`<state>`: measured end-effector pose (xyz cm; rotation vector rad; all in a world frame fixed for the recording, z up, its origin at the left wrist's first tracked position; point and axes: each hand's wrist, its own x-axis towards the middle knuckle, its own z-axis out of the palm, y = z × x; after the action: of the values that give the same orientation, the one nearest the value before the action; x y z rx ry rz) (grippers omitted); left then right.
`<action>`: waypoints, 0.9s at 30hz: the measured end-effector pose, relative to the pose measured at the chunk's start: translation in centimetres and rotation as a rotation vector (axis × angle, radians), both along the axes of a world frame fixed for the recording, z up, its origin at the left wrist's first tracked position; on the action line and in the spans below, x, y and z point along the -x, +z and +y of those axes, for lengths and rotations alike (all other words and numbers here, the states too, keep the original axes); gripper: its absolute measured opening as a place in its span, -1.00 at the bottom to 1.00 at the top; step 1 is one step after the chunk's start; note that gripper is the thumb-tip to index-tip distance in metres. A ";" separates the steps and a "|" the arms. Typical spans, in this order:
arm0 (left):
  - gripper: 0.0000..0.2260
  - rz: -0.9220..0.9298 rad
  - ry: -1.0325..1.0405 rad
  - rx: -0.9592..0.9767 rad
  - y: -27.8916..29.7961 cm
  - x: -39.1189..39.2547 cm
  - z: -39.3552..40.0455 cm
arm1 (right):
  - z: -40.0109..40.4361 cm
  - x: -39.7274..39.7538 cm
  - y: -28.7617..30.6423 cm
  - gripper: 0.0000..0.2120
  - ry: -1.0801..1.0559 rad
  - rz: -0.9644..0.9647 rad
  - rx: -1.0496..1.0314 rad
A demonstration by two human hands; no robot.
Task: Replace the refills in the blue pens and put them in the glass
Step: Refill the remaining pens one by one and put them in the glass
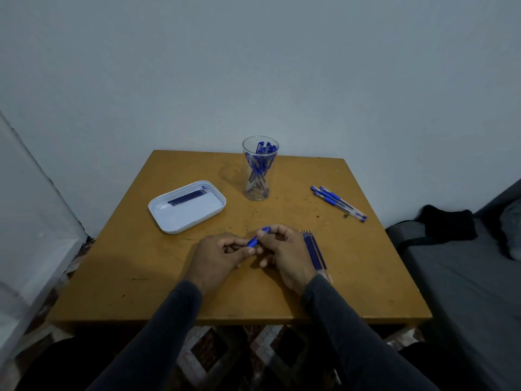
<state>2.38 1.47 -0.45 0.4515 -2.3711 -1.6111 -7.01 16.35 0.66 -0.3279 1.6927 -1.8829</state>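
Nearest the camera, two dark sleeves reach over the front edge of the brown surface [135, 266]. The left hand [217, 256] and the right hand [284, 255] meet well in front of the glass, both with fingers curled around one blue pen [255, 239]; the left pinches its lower end, the right grips the upper part, and a blue tip shows above the right hand's fingers. Just beside the right hand, on the side away from the left, a small bundle of blue refills [315, 253] lies on the surface, partly under the wrist. Further back and left of the glass sits a white tray [194, 218] holding a few thin dark refills [187, 199] along its far side. To the right of the glass lie several loose pens [338, 203], side by side. The clear glass [260, 170] stands upright near the far edge, with blue pens standing in it. Behind it is a pale wall.
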 end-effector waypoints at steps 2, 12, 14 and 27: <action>-0.87 -0.007 -0.009 0.023 0.0 0.0 0.0 | 0.4 0.1 -0.1 -0.82 0.020 -0.013 0.043; -0.92 -0.002 -0.033 0.064 -0.3 0.2 -0.1 | 0.4 0.2 -0.5 -0.83 0.035 -0.022 0.079; -0.93 -0.011 -0.040 0.068 -0.2 0.2 -0.1 | 0.4 0.2 -0.6 -0.82 0.026 -0.018 0.073; -0.87 -0.025 -0.150 0.032 0.6 0.3 -0.9 | 0.1 -0.5 -0.2 -0.85 0.017 0.090 0.002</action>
<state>2.10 0.55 0.14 0.2962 -2.4991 -1.6349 -6.51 16.44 0.45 -0.4324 1.7412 -1.8827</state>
